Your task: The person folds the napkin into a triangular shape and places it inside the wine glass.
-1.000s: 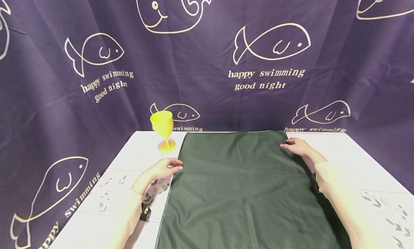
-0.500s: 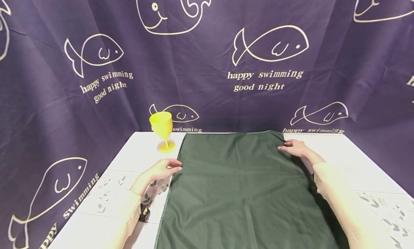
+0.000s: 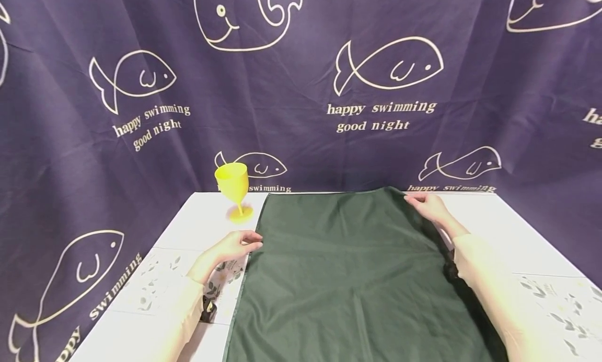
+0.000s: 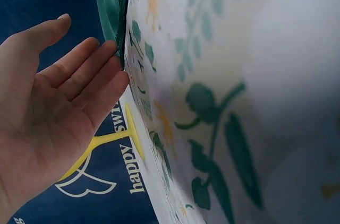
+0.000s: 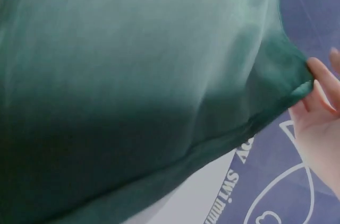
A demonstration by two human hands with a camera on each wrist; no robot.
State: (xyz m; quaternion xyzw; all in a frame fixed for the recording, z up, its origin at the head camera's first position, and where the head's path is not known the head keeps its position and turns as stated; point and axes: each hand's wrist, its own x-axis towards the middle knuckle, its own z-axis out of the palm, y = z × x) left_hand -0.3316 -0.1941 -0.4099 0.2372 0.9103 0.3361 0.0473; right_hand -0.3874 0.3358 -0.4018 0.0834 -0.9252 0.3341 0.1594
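Observation:
A dark green cloth (image 3: 348,268) lies spread over the table. At its far right corner the right hand (image 3: 430,208) pinches the cloth; in the right wrist view the fingers of that hand (image 5: 319,110) grip the corner of the green cloth (image 5: 133,65), which hangs lifted. The left hand (image 3: 235,245) is at the cloth's left edge, its fingertips touching or close to it. In the left wrist view the left hand (image 4: 64,91) has relaxed, nearly straight fingers, the thumb apart, beside the cloth's edge (image 4: 114,6).
A yellow goblet (image 3: 233,184) stands upright at the table's far left, beyond the left hand. The white table (image 3: 178,226) has a leaf pattern. Behind it hangs a purple curtain (image 3: 282,106) with white fish drawings and lettering.
The right hand has moved up to the cloth's far right corner, taken hold of it and raised it a little. The left hand has stayed almost still. The head view has shifted slightly.

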